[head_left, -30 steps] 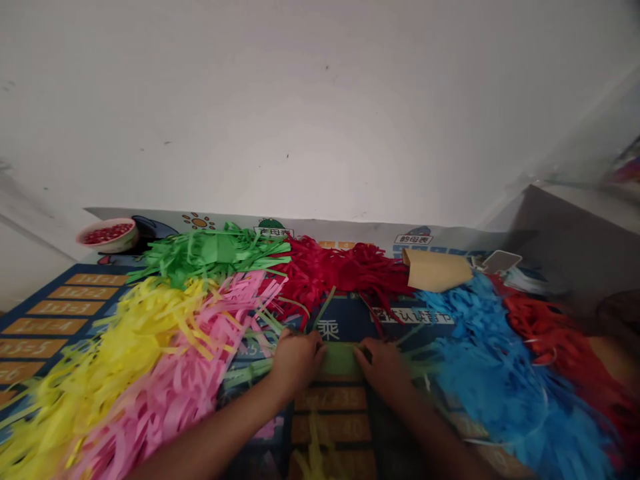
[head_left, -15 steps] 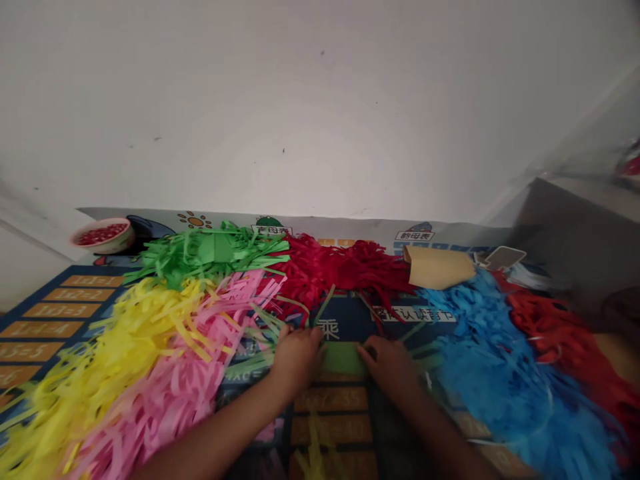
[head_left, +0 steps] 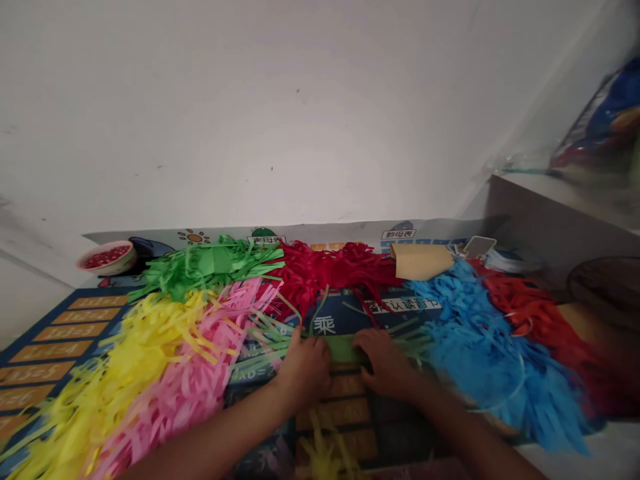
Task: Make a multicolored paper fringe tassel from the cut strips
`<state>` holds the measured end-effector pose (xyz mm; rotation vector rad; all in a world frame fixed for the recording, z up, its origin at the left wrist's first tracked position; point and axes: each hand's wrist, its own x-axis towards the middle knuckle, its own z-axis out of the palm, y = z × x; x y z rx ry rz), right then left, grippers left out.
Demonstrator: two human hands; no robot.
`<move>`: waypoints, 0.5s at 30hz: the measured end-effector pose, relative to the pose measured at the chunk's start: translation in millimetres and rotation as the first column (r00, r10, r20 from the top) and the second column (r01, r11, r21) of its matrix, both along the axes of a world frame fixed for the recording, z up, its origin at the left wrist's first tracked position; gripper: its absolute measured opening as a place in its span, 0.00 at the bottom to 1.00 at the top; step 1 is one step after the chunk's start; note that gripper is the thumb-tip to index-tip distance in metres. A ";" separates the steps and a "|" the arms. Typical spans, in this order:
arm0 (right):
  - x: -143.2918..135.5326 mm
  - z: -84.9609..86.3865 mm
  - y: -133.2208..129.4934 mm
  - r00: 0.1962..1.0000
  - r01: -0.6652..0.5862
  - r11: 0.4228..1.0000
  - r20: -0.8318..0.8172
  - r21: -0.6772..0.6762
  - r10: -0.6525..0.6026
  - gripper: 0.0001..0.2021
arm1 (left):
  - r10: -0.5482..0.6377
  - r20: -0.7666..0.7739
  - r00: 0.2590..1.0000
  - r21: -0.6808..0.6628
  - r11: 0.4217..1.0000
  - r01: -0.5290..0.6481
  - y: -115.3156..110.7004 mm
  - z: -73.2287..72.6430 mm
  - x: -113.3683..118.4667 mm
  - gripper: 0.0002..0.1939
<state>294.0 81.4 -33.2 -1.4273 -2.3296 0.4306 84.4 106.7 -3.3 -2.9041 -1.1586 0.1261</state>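
Note:
A light green fringed paper strip (head_left: 342, 349) lies across the middle of the printed mat, its cut ends spreading to both sides. My left hand (head_left: 306, 363) is closed on its left part, fingers curled. On its right part rests my right hand (head_left: 384, 360), fingers bent over the edge and closed on the paper. Dark red fringed paper (head_left: 345, 270) lies just beyond both hands. Pink fringe (head_left: 200, 373) is to the left of my left hand, and blue fringe (head_left: 480, 347) to the right of my right hand.
Yellow fringe (head_left: 135, 340) and green fringe (head_left: 213, 261) lie at the left. A bowl of red pieces (head_left: 107, 258) stands at the back left. Near the right back are a tan paper piece (head_left: 421, 261) and orange-red fringe (head_left: 530, 303). A wall (head_left: 300, 133) rises behind.
The view has shifted, showing more of the right side. My right hand's fingers now bend further over the green strip; my left hand stays on its left part.

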 end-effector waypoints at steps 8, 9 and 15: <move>4.0 7.0 4.9 1.000 -0.005 0.999 0.028 0.034 0.004 0.14 | 0.113 0.129 0.985 0.011 0.993 -0.115 8.0 -1.3 -12.5 0.07; 3.9 6.1 6.7 1.000 -0.001 1.000 0.030 0.031 0.000 0.12 | 0.113 0.141 0.984 0.016 0.993 -0.116 6.8 -1.0 -13.1 0.07; 9.9 -2.4 21.6 0.997 0.071 0.997 0.003 0.007 -0.071 0.04 | 0.182 0.265 0.947 -0.073 0.983 -0.169 11.9 -4.1 -19.7 0.06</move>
